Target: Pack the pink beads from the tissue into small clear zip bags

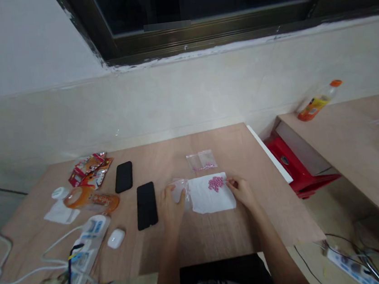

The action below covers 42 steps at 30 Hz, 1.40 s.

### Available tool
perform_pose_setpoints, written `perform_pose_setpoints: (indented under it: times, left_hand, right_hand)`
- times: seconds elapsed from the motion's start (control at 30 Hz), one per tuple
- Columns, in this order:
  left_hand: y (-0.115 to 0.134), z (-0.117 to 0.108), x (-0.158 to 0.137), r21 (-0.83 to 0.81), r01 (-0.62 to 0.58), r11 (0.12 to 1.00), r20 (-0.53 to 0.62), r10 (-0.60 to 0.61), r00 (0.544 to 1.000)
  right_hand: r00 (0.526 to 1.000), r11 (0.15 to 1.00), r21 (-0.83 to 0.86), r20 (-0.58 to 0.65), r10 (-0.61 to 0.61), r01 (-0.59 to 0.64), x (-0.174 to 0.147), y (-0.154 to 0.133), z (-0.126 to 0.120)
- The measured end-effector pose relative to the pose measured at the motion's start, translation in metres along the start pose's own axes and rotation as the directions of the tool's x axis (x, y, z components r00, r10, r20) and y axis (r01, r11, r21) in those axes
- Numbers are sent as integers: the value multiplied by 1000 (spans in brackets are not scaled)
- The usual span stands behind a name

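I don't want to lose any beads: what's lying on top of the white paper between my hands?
Pink beads lie clustered on the white paper, toward its upper right. The paper beneath them is hidden, as is anything under the right hand.

No word, number or brand you can read. Print blurred or too small on: crumpled red-and-silver foil packets (92, 170), near far left corner of tabletop (167, 156); translucent orange plastic bottle (90, 200), near left edge; yellow label (314, 105) of orange-capped clear plastic bottle (320, 101), neighbouring tabletop's (359, 159) far left corner.
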<state>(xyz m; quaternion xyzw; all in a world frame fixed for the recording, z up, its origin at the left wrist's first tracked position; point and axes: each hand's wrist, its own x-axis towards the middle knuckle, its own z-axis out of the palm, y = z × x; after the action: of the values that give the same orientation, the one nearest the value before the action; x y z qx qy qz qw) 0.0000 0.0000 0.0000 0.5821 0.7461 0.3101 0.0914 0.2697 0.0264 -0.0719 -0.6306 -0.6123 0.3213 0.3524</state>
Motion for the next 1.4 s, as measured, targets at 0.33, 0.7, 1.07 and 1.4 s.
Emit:
perform_pose_setpoints:
  times: [0.33,0.7,1.07,1.4]
  left_hand:
    - [-12,48,7,216,220,951,-160,-188,969]
    - [-10,53,12,166,256,952,-191,-224,956]
    - [13,32,-3,40,-158,987,63,155,986]
    - [18,89,-29,-173,-268,948,125,291,949]
  right_hand:
    - [999,999,-27,-29,29,-30,-6,7,11]
    - [998,999,-31,-63,29,-31,-10,7,17]
    - [999,994,-96,-10,46,-46,-8,9,19]
    - [1000,986,-167,-12,23,-24,-6,13,21]
